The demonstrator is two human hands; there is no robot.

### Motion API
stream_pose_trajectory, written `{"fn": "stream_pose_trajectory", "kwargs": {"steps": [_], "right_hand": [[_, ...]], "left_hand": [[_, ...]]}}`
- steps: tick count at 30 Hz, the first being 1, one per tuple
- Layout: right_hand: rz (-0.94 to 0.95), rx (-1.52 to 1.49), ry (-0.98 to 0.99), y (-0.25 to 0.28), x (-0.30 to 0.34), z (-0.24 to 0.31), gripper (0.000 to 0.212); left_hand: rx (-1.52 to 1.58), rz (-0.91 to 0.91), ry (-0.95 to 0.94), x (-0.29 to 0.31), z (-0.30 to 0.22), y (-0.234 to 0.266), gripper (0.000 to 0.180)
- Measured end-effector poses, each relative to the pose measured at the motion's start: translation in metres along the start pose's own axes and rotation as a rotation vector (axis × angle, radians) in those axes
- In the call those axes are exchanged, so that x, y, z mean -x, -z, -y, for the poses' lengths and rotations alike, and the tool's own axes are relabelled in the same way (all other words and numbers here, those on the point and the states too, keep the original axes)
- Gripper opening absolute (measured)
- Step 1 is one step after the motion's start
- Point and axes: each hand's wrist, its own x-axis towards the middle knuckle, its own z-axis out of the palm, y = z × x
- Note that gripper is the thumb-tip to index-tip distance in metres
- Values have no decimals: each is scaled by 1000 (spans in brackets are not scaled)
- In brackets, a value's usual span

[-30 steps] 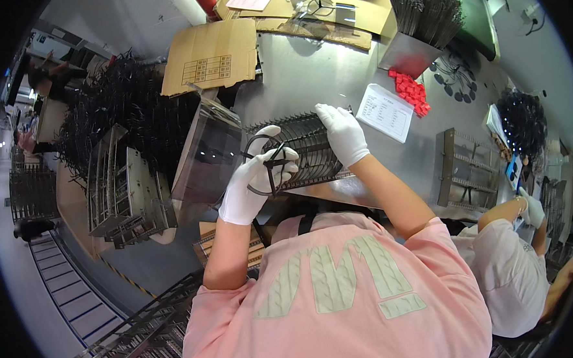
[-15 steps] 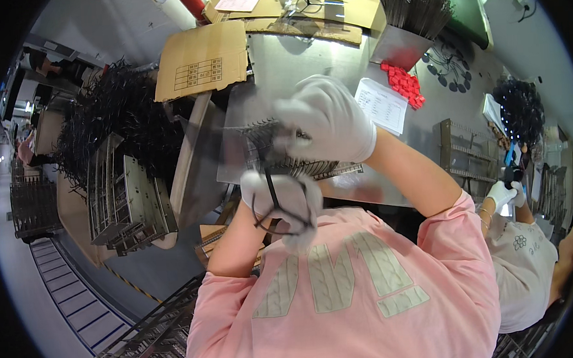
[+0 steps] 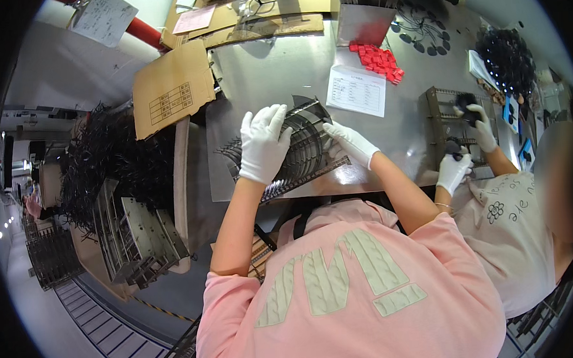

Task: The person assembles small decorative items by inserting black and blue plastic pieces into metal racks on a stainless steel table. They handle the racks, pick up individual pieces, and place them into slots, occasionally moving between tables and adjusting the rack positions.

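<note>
A dark metal rack (image 3: 309,176) lies slantwise on the steel table in front of me, with toothed edges and several thin, curved black strips (image 3: 303,142) standing in it. My left hand (image 3: 263,146), in a white glove, rests over the rack's left part with fingers stretched and slightly apart against the strips. At the rack's right end, my white-gloved right hand (image 3: 355,144) grips the side, fingers close together and index finger reaching along the strips' ends. The right thumb is hidden. A broad dark piece (image 3: 308,105) stands up at the rack's far corner.
A printed sheet (image 3: 357,90) and red blocks (image 3: 379,62) lie beyond my right hand on the table (image 3: 264,68). Cardboard (image 3: 173,88) stands at left, near a black strip heap (image 3: 114,168). On the right, a co-worker's gloved hands (image 3: 456,170) hold dark pieces by another rack (image 3: 442,116).
My left hand has moved from near my chest up onto the rack; the black spoked ring it held is no longer in it. My right hand has shifted to the rack's right end.
</note>
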Motion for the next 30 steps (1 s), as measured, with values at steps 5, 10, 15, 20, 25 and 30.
{"fn": "stream_pose_trajectory", "kwargs": {"steps": [5, 10, 15, 20, 25, 30], "right_hand": [[-81, 63, 60, -7, 12, 10, 67], [36, -63, 3, -9, 18, 4, 66], [28, 64, 53, -8, 12, -10, 66], [121, 24, 39, -3, 12, -8, 80], [-24, 705, 4, -20, 22, 19, 94], [-109, 923, 41, -19, 16, 74, 102]], "left_hand": [[-107, -67, 14, 13, 20, -41, 29], [-172, 31, -37, 8, 9, -26, 48], [-5, 103, 84, 9, -19, -27, 96], [96, 292, 131, 17, -20, -23, 106], [298, 207, 173, 10, -19, -17, 110], [345, 36, 165, 0, -42, -16, 118]]}}
